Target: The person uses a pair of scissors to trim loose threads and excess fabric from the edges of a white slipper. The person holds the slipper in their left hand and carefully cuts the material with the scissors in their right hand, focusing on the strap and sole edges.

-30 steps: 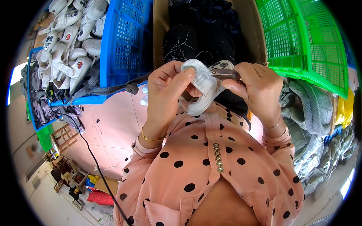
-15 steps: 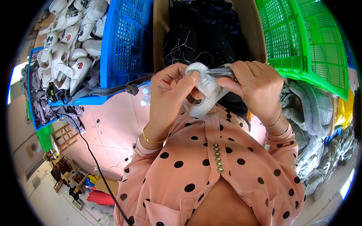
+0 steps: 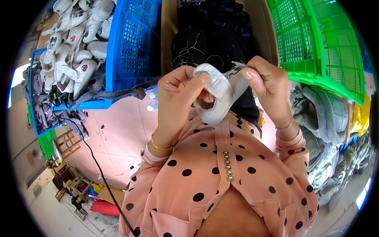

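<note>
Shoes, white and some with small motifs, are heaped far to the left of the left grip, well beyond its reach. Closer to that grip, a blue crate is stood, and below it a grey strap is knotted, perhaps so that it is kept taut or tied off. A cardboard box is placed ahead of both grips.

By the left grip, closed firmly, the near end of a white shoe is pinched, the thumb laid on top and the fingers tucked at the opening, probably so that the soft material is steadied and its edge kept exposed. The shoe is thus held between the two grips, above the lap. Loose threads are scattered over the dark trousers, just ahead of the left grip.

In the right grip, curled nearly closed at the shoe's far end, a metal tool is held; only its narrow tip is shown, angled toward the shoe. Whether the shoe's edge is pinched there too cannot be told. To the right of that grip, a green crate is set, with grey cloth piled below.
</note>
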A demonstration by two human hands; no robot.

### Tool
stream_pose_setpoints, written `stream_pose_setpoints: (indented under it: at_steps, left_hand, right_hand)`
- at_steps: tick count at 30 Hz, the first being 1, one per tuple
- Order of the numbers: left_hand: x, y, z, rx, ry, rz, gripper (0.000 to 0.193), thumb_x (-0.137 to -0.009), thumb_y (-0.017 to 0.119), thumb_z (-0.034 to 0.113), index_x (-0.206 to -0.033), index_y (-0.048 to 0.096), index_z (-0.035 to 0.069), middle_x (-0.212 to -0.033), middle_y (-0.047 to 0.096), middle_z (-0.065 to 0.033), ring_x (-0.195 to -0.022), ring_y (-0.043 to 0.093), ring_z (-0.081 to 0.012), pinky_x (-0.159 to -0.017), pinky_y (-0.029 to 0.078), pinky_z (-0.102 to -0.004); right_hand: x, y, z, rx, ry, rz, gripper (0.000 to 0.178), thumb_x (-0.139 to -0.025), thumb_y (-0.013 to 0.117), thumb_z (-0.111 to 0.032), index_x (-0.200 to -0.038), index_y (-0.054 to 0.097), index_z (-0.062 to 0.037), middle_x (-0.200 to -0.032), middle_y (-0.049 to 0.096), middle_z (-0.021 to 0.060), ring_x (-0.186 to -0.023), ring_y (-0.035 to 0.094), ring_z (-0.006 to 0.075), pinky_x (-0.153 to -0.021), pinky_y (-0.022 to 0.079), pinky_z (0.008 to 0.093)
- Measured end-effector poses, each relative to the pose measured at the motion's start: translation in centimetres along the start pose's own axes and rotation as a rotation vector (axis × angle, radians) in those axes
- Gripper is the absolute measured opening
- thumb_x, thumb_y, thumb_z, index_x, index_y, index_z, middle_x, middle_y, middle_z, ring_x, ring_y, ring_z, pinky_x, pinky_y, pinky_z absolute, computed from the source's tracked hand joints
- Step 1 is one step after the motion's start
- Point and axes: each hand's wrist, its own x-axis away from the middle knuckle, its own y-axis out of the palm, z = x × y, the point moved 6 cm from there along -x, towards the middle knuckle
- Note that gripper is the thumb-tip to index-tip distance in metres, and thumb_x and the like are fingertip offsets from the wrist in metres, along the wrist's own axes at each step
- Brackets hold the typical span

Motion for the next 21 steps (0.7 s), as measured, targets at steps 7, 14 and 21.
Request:
stream_pose_setpoints:
  at_steps: [7,14,21]
  left_hand:
    - [-0.1,-0.2,0.1,-0.030,0.016,-0.016,0.013,-0.092,0.058,0.007,-0.087,0.063,-0.003,-0.077,0.067,-0.0114,-0.061,0.064,-0.0136,-0.056,0.052,-0.0244]
    - [0.1,-0.1,0.2,-0.032,0.025,-0.028,0.013,-0.093,0.059,0.008,-0.087,0.063,-0.003,-0.078,0.067,-0.0115,-0.061,0.062,-0.0128,-0.058,0.050,-0.0240]
    - [0.2,-0.1,0.2,-0.087,0.044,-0.027,0.014,-0.092,0.059,0.009,-0.086,0.063,-0.003,-0.075,0.067,-0.0104,-0.059,0.060,-0.0111,-0.057,0.048,-0.0228]
  right_hand:
    - [0.1,-0.5,-1.8,0.369,-0.303,0.008,0.038,-0.070,0.075,-0.043,-0.066,0.052,-0.0126,-0.054,0.048,0.0005,-0.048,0.053,0.0177,-0.044,0.039,0.0297]
    - [-0.1,-0.8,-2.5,0.485,-0.390,0.005,0.039,-0.070,0.074,-0.043,-0.064,0.049,-0.0138,-0.055,0.042,-0.0015,-0.049,0.049,0.0148,-0.044,0.037,0.0278]
    - [-0.2,-1.1,-3.1,0.553,-0.363,-0.089,0.035,-0.070,0.075,-0.041,-0.073,0.059,-0.0104,-0.059,0.051,0.0027,-0.053,0.052,0.0207,-0.048,0.040,0.0313]
